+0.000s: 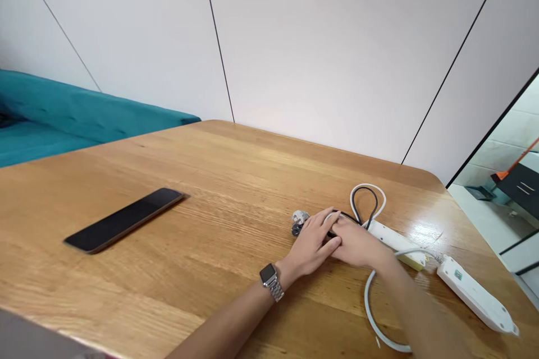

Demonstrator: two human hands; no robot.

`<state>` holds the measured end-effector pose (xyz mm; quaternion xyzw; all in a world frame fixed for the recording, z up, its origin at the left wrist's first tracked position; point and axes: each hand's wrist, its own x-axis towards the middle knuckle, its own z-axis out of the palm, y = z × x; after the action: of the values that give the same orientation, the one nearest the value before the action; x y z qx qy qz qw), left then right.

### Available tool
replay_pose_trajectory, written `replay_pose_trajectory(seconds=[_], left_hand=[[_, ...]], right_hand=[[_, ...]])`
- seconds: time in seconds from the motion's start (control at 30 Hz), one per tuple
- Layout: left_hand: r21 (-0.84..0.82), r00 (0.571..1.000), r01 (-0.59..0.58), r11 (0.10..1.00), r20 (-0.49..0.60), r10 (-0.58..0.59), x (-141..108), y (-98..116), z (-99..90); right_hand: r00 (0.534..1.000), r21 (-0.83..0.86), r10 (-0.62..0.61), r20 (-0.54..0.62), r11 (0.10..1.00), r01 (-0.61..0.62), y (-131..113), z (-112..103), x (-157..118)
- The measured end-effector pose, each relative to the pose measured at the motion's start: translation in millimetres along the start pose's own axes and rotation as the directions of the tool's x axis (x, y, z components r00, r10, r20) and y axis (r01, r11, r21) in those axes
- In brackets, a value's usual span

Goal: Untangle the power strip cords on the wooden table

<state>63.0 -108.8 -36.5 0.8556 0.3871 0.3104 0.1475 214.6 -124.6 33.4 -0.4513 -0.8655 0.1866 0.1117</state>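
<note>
My left hand point(312, 244), with a watch point(269, 277) on its wrist, closes over bundled power cords near the right side of the wooden table. My right hand point(356, 241) meets it there, fingers curled in on the same cords and partly hidden. A grey-and-black plug end point(300, 219) sticks out beyond my left fingertips. Behind my right hand rise a white cord loop point(384, 197) and a black cord loop point(376, 205). One white power strip point(393, 238) lies partly behind my right forearm. Farther right rests a second white power strip point(475, 294) with a thick white cable point(368, 303).
A dark flat tablet-like slab point(126, 219) lies on the left of the wooden table point(236, 179). Past the table's left edge stands a teal sofa point(92, 115). A white panelled wall point(315, 45) borders the back. A black cabinet point(520, 190) shows at far right.
</note>
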Motion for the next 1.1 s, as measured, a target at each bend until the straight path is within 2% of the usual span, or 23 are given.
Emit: replay_pose_trajectory(seconds=[0.03,0.07,0.1,0.17,0.23,0.27,0.3,0.33,0.4,0.5,0.63,0.7,0.73,0.77,0.8,0.83,0.9,0.93,0.97,1.0,1.07,1.1], left_hand=[[0.036,1.000,-0.006,0.999,0.012,0.005,1,0,-0.6],[0.077,1.000,-0.008,0.997,0.022,0.006,3,1,-1.3],[0.119,1.000,-0.006,0.993,0.030,0.002,4,2,-1.7],[0.203,0.999,0.016,0.979,0.027,-0.022,6,3,-0.9],[0.283,0.998,0.050,0.958,0.011,-0.055,7,4,2.0],[0.318,0.998,0.061,0.946,0.005,-0.066,7,5,3.9],[0.347,0.998,0.065,0.936,0.001,-0.070,7,7,5.9],[0.364,0.998,0.055,0.930,0.001,-0.059,8,10,7.9],[0.350,1.000,-0.017,0.937,0.020,0.011,10,20,11.8],[0.239,0.975,-0.219,0.946,0.099,0.200,21,47,21.3],[0.154,0.870,-0.470,0.869,0.248,0.427,46,93,52.8],[0.178,0.806,-0.573,0.800,0.296,0.512,60,112,76.2],[0.190,0.767,-0.626,0.756,0.321,0.555,66,118,88.3],[0.193,0.724,-0.676,0.712,0.354,0.591,73,123,100.0],[0.192,0.690,-0.709,0.679,0.385,0.613,79,126,110.4],[0.186,0.666,-0.729,0.658,0.412,0.622,85,126,119.3],[0.181,0.661,-0.728,0.661,0.440,0.608,96,122,130.6],[0.185,0.672,-0.716,0.673,0.441,0.595,100,118,132.8],[0.191,0.685,-0.703,0.685,0.438,0.582,105,112,132.7],[0.195,0.697,-0.691,0.696,0.436,0.570,109,104,130.7],[0.196,0.714,-0.670,0.716,0.435,0.549,116,85,121.1],[0.187,0.714,-0.664,0.724,0.445,0.540,120,72,113.7]], right_hand=[[1.000,0.025,-0.014,0.006,1.000,0.014,2,-13,-13],[0.999,0.033,0.034,-0.014,0.999,-0.033,7,-26,-29],[0.990,0.035,0.128,-0.059,0.991,-0.126,17,-37,-46],[0.940,-0.022,0.298,-0.164,0.952,-0.305,49,-50,-87],[0.845,-0.139,0.455,-0.283,0.852,-0.505,94,-51,-131],[0.774,-0.184,0.542,-0.329,0.767,-0.615,118,-47,-152],[0.708,-0.202,0.610,-0.357,0.689,-0.696,141,-40,-171],[0.675,-0.192,0.649,-0.351,0.656,-0.730,159,-32,-187],[0.691,-0.100,0.650,-0.317,0.701,-0.706,183,-13,-205],[0.689,-0.033,0.597,-0.410,0.745,-0.666,183,8,-202],[0.730,0.083,0.508,-0.458,0.842,-0.534,167,18,-182],[0.717,0.235,0.468,-0.516,0.883,-0.407,168,18,-184],[0.680,0.322,0.464,-0.568,0.885,-0.336,170,17,-187],[0.615,0.399,0.471,-0.632,0.879,-0.262,174,16,-193],[0.524,0.458,0.482,-0.702,0.869,-0.187,177,14,-199],[0.413,0.497,0.497,-0.763,0.860,-0.118,180,11,-206],[0.195,0.543,0.537,-0.821,0.840,-0.026,185,6,-219],[0.115,0.571,0.568,-0.815,0.821,-0.010,187,4,-223],[0.060,0.612,0.612,-0.789,0.791,-0.015,188,2,-227],[0.027,0.659,0.660,-0.751,0.751,-0.038,190,2,-229],[0.004,0.733,0.738,-0.675,0.670,-0.114,193,4,-230],[0.013,0.752,0.763,-0.646,0.640,-0.157,194,6,-230]])
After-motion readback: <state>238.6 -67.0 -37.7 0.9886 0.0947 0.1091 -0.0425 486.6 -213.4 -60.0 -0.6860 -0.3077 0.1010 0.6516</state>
